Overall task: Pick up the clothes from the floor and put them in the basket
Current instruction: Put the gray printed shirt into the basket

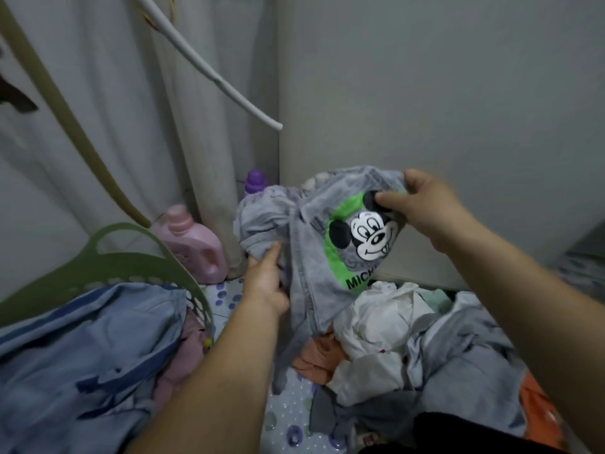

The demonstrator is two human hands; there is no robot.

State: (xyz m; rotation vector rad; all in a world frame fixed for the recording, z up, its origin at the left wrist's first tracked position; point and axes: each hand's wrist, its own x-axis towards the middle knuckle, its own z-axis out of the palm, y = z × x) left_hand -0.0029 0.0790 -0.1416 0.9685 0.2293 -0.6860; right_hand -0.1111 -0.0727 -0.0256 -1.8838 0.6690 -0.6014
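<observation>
A grey garment (311, 257) with a cartoon mouse print on a green patch is held up above the floor. My left hand (266, 278) grips its bunched left part. My right hand (422, 204) pinches its upper right edge, thumb on the print. A green basket (144, 244) stands at the left, holding a blue garment (85, 355) and something pink. On the floor at the right lies a pile of clothes (409, 348): white, grey, peach and orange pieces.
A pink detergent bottle (193, 244) and a purple-capped bottle (255, 181) stand by the curtain (183, 126) at the back. A white hose (212, 73) hangs down the wall. A patterned mat (291, 411) covers the floor.
</observation>
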